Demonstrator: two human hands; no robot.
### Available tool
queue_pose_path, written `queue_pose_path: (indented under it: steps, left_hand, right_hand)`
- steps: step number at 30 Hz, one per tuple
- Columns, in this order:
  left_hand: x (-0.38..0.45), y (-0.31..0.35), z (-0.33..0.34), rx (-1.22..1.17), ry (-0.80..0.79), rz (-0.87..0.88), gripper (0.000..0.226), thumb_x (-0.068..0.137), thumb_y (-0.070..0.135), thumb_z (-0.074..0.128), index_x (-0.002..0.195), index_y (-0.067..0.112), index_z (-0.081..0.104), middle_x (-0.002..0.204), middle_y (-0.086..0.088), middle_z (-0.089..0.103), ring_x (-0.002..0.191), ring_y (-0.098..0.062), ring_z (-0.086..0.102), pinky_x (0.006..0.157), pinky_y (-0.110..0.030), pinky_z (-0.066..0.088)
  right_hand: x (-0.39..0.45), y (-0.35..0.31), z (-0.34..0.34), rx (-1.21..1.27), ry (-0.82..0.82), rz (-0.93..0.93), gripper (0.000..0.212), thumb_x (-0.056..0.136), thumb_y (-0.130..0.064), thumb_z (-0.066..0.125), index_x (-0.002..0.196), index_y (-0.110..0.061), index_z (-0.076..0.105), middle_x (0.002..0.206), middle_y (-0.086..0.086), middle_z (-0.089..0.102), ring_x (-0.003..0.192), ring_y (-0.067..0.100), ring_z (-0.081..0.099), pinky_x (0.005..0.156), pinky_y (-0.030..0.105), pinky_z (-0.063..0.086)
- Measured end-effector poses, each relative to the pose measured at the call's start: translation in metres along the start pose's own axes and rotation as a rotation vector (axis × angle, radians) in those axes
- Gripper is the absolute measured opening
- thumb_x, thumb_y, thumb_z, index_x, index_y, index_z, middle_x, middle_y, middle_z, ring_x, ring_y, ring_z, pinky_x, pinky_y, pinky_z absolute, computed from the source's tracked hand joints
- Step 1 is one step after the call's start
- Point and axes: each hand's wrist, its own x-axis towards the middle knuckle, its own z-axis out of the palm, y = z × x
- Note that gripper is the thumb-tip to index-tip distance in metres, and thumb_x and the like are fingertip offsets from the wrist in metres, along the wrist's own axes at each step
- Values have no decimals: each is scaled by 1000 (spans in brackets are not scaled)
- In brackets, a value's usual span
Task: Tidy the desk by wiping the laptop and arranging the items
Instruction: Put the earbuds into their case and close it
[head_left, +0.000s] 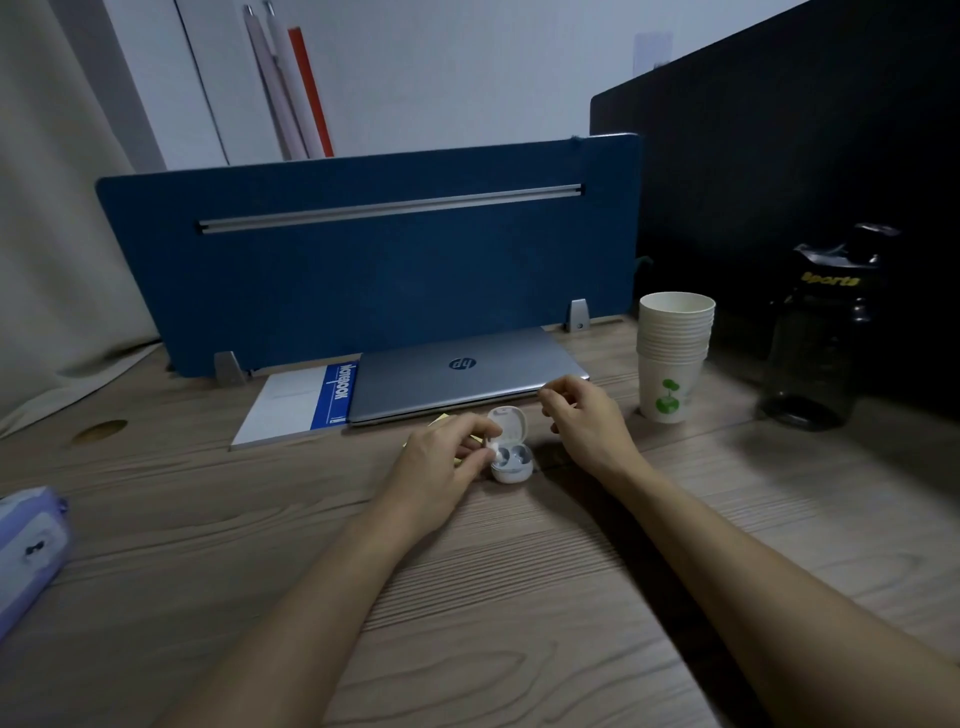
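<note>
An office workstation: a wood-grain desk (519, 597) fenced by a blue divider panel (363, 260) and a dark partition (779, 156); a closed laptop (457, 384) beside 1 notebook (296, 405).

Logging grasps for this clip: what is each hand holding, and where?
Left hand pinches the open earbud case at its left edge; right hand holds nothing visible.

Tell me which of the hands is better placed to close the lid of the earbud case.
Probably the right hand: it hovers free just right of the raised lid, holding nothing. The left hand already pinches the open earbud case and steadies it.
</note>
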Motion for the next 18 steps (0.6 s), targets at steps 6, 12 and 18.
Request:
queue_pose_path:
  steps: [6,12,18]
  left_hand:
    - [-1,1,0,-48,5,13,28,89,18,67,116,26,65,107,11,66,92,5,61,78,-8,45]
    - [-5,-6,-20,-18,20,-38,26,91,28,65,108,46,61,107,24,60,95,7,57,73,-12,47]
    - [-24,-32,-59,4,-109,-222,30,81,38,74,107,46,62,107,22,60,98,3,57,83,-26,51]
  right_hand:
    - [0,-1,-1,-23,15,10,20,98,-30,52,105,-17,66,93,-2,67,89,16,64,86,41,54]
    - [0,0,-3,-20,20,17,20,97,-29,52,103,-16,66,92,-3,67,89,17,64,86,42,54]
    - [-1,0,-4,-41,4,14,20,97,-31,52,103,-18,66,94,-3,67,90,18,65,86,43,54]
